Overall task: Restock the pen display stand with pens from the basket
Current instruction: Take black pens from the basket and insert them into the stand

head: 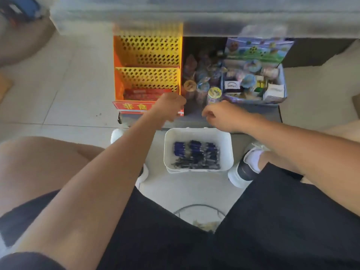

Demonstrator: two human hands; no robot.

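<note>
**A:** Head view first, since it's the only one we have. The white basket (197, 131) sits on the floor between our feet, and the blue pens (196, 154) lie heaped in the bottom of it.

**B:** And the display stand (148, 47)?

**A:** Beyond the basket and off to its left. We see no pens in its yellow perforated tiers, only something red in the lowest one.

**B:** Where are our hands?

**A:** Both are past the basket's far rim. Our left hand (169, 107) is beyond the basket's left corner, at the stand's front. Our right hand (222, 115) is beyond its right corner, near the round canisters (213, 94).

**B:** Are we holding a pen?

**A:** We can't tell. The left hand shows us only its back, with the fingers tucked under. The right hand's fingers are curled downward and blurred. No pen shows in either.

**B:** So which step is this?

**A:** We judge it an early one. The basket looks full and neither hand is inside it.

**B:** And next?

**A:** One hand should come back over the basket, go down inside its walls and close round a few pens lying the same way. Then we carry them to a tier and drop them in tidily. The heap is tangled, so stray pens may snag and come up too.
</note>
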